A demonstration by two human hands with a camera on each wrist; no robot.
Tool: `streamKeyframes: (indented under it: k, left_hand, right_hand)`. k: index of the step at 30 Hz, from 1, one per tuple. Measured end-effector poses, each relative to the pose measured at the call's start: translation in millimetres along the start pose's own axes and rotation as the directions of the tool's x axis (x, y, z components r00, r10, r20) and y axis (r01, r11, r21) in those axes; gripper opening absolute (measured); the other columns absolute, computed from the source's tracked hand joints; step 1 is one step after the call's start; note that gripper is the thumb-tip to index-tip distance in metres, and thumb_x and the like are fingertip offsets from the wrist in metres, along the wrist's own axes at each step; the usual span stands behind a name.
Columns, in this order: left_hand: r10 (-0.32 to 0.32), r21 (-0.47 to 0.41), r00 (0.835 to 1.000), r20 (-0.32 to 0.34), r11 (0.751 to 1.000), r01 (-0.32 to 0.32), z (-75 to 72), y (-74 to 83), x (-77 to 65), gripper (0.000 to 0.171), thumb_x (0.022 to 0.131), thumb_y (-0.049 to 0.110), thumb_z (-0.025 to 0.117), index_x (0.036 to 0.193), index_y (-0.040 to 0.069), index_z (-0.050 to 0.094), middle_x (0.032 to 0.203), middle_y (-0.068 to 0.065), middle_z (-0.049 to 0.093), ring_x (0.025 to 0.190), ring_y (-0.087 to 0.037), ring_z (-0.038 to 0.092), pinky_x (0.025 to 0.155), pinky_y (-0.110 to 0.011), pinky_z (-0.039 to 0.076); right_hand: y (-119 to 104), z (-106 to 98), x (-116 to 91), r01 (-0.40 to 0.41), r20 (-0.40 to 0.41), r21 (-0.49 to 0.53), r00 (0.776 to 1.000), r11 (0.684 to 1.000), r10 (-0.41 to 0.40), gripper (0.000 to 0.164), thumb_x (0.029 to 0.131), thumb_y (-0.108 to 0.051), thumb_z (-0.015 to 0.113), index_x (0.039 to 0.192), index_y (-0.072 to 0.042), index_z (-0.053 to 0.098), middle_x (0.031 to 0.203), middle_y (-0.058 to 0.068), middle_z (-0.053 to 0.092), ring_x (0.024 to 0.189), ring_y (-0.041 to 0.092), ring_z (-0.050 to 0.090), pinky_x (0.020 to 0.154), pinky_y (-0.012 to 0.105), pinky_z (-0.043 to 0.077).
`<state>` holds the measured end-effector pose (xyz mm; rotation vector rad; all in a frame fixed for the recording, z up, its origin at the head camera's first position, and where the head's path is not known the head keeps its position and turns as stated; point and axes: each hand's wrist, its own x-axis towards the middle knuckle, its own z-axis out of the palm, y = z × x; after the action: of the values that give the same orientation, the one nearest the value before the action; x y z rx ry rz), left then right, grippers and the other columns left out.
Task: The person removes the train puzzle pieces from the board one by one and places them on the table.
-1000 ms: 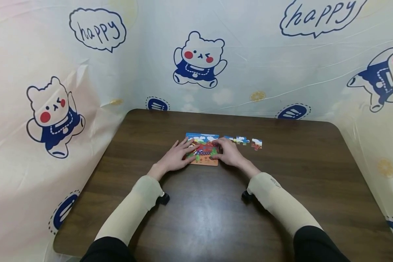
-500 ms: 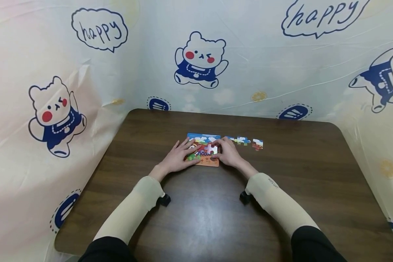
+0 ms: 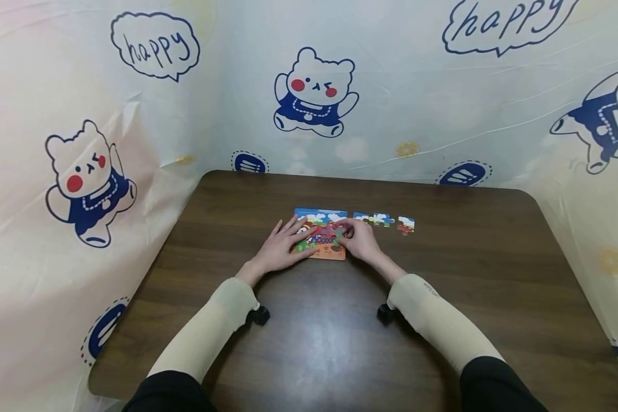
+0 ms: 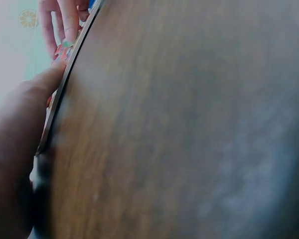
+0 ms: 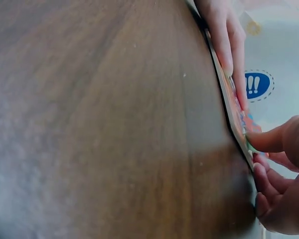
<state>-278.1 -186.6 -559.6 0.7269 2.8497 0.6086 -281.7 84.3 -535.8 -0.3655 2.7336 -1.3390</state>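
A small colorful jigsaw puzzle in a frame [image 3: 324, 255] lies flat on the table, showing blue sky, a red vehicle-like shape and orange ground. My left hand [image 3: 278, 250] rests across its left side with the fingers spread, hiding part of the picture. At the right edge, my right hand [image 3: 363, 241] pinches a red-and-green puzzle piece [image 3: 333, 232] between thumb and fingers, over the puzzle's right part. In the right wrist view, the thumb [image 5: 269, 141] presses at the piece's green corner, and the piece stands slightly raised from the puzzle.
Loose puzzle pieces lie right of the puzzle: one partly behind my right hand [image 3: 361, 217], a sky-blue piece [image 3: 383, 220] and a red-and-white piece [image 3: 405, 225]. The brown wooden table [image 3: 309, 343] meets a bear-printed curtain [image 3: 314, 91] behind it.
The piece in my right hand flashed pale with glare half a second ago and now shows its red and green print, so its tilt has changed. My left hand stays in place.
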Motion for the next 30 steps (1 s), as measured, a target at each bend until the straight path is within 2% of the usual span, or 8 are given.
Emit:
streamKeyframes:
  k: [6, 10, 17, 20, 25, 30]
  left_hand:
    - [-0.01, 0.018, 1.0, -0.007, 1.0, 0.01, 3.2, 1.8, 1.2, 0.073, 0.107, 0.068, 0.056, 0.172, 0.04, 0.036, 0.186, 0.003, 0.019, 0.176, -0.024, 0.004, 0.141, -0.061, -0.001]
    - [-0.008, 0.017, 1.0, -0.005, 1.0, 0.008, 3.3, 0.1, 1.6, 0.073, 0.107, 0.068, 0.056, 0.171, 0.041, 0.035, 0.186, 0.003, 0.019, 0.176, -0.024, 0.004, 0.141, -0.061, -0.001]
    - [-0.012, -0.003, 1.0, 0.0, 1.0, 0.012, 2.9, -0.3, 0.5, 0.073, 0.106, 0.07, 0.056, 0.171, 0.042, 0.036, 0.186, 0.004, 0.019, 0.176, -0.024, 0.004, 0.141, -0.062, -0.001]
    - [-0.017, -0.01, 1.0, 0.005, 1.0, 0.017, 1.9, 0.8, -0.7, 0.074, 0.106, 0.07, 0.056, 0.171, 0.042, 0.035, 0.186, 0.004, 0.018, 0.176, -0.024, 0.003, 0.141, -0.063, -0.001]
    - [-0.023, -0.01, 1.0, 0.012, 1.0, 0.023, 0.6, 2.2, -0.8, 0.074, 0.106, 0.07, 0.056, 0.171, 0.041, 0.036, 0.186, 0.004, 0.017, 0.176, -0.025, 0.003, 0.141, -0.063, -0.001]
    - [-0.023, -0.014, 1.0, 0.012, 1.0, 0.023, -0.2, 2.9, 0.0, 0.074, 0.106, 0.069, 0.056, 0.171, 0.041, 0.036, 0.186, 0.004, 0.017, 0.176, -0.025, 0.003, 0.141, -0.062, -0.002]
  right_hand:
    - [7.4, 3.4, -1.4, -0.001, -0.063, 0.073, 0.998, 0.997, 0.005, 0.035, 0.098, -0.003, 0.081, 0.132, -0.003, 0.077, 0.107, 0.017, 0.074, 0.089, 0.024, 0.064, 0.081, 0.033, 0.052]
    - [8.6, 4.0, -1.7, 0.002, -0.073, 0.094, 0.997, 0.996, 0.005, 0.034, 0.098, -0.004, 0.081, 0.132, -0.003, 0.078, 0.108, 0.018, 0.074, 0.089, 0.024, 0.063, 0.08, 0.032, 0.051]
    - [10.1, 3.2, -2.8, 0.004, -0.063, 0.07, 0.998, 0.998, 0.0, 0.028, 0.099, -0.011, 0.082, 0.124, 0.001, 0.079, 0.102, 0.018, 0.076, 0.085, 0.023, 0.065, 0.075, 0.028, 0.05]
    - [11.5, 4.3, -3.1, 0.031, -0.05, 0.057, 0.998, 0.998, -0.028, 0.028, 0.101, -0.012, 0.08, 0.127, 0.0, 0.077, 0.101, 0.018, 0.077, 0.084, 0.022, 0.066, 0.074, 0.028, 0.051]
    - [12.1, 3.2, -1.8, 0.052, -0.06, 0.073, 0.997, 0.996, -0.048, 0.034, 0.103, -0.013, 0.079, 0.134, 0.0, 0.073, 0.105, 0.018, 0.081, 0.089, 0.026, 0.074, 0.08, 0.035, 0.061]
    - [11.3, -2.6, -0.4, 0.017, -0.046, 0.104, 0.999, 0.994, -0.012, 0.035, 0.103, -0.014, 0.079, 0.134, 0.001, 0.074, 0.111, 0.02, 0.082, 0.099, 0.031, 0.077, 0.09, 0.044, 0.065]
